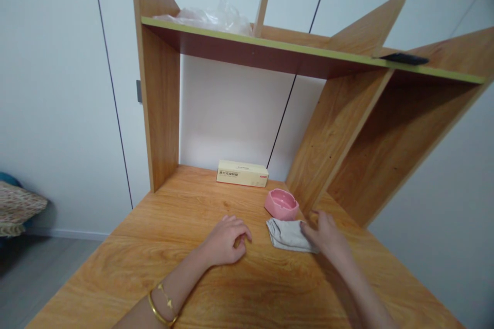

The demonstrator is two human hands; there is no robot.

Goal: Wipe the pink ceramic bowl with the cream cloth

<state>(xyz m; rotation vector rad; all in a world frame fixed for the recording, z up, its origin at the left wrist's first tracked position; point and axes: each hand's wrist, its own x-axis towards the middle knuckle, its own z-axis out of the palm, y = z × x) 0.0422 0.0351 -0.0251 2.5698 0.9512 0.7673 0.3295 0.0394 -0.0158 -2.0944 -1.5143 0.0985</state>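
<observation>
On the wooden desk lies a folded light-grey cloth. My right hand is at its right end, thumb over the cloth's edge and the other fingers spread away from the thumb. A pink ashtray-like dish with notches in its rim sits just behind the cloth. To the left of the cloth, my left hand rests on the desk with loosely curled fingers, a gap showing between thumb and forefinger. Nothing is visible in it, and it is apart from the cloth.
A cream-coloured box with printed lettering stands at the back of the desk. Above runs a shelf with upright dividers, bearing clear plastic and a flat black object. A wooden side panel rises near my right hand.
</observation>
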